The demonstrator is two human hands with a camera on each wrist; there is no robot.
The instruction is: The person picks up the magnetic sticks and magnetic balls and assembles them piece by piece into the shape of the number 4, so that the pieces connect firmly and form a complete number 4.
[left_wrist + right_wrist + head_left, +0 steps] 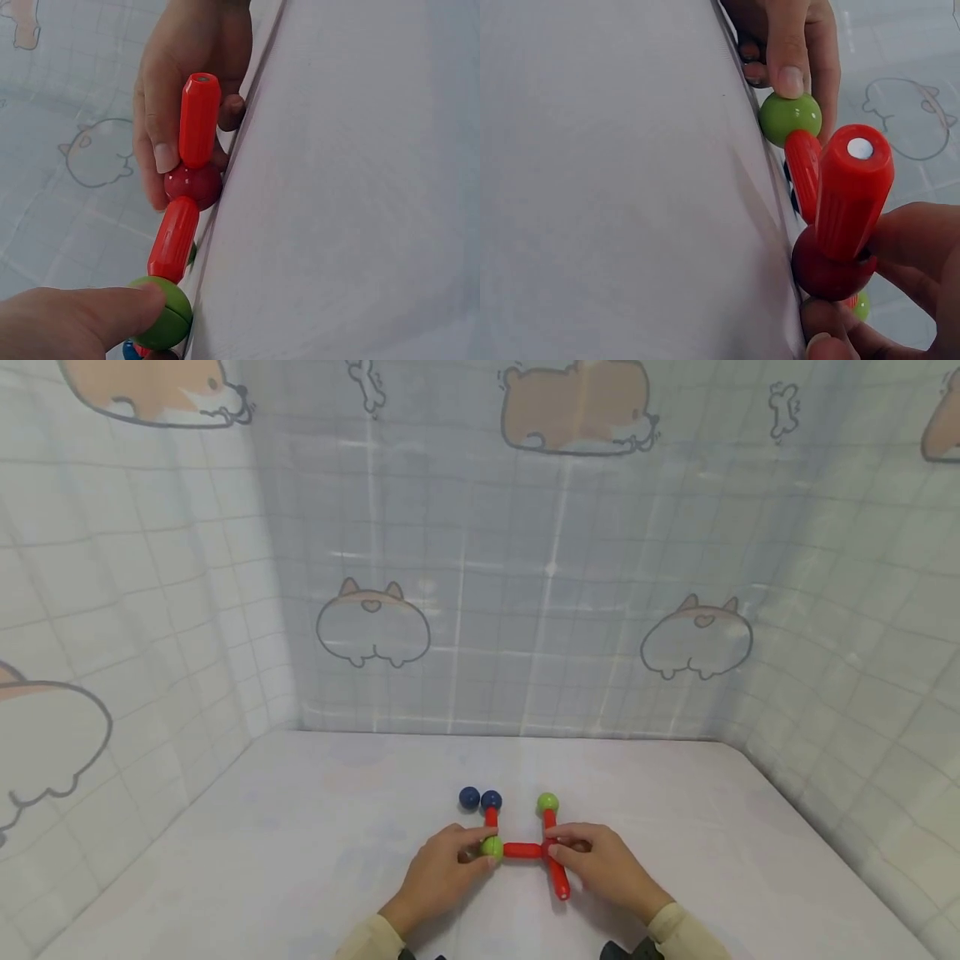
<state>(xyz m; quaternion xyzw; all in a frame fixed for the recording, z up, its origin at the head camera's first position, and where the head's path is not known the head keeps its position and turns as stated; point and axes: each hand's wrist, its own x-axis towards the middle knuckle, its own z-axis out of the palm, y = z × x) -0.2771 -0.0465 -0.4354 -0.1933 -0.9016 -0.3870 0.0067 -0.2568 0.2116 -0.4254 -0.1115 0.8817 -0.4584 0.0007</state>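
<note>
My left hand (442, 866) pinches a green ball (492, 848) between thumb and fingers. From that ball a short red rod (491, 817) leads back to a dark blue ball (491, 800). Another red rod (522, 850) runs sideways to a dark red ball (832, 268), gripped by my right hand (603, 866) at its sides. A third red rod (560, 883) sticks out of this ball toward me, its end bare with a pale round disc. Behind the dark red ball, a further red rod (551, 818) ends in a second green ball (548, 802). My fingers partly cover both joints.
A loose-looking dark blue ball (469, 798) sits left of the other blue one, very close or touching. The white tabletop (300, 827) meets a curtain (480, 693) with cartoon dogs at the back and both sides.
</note>
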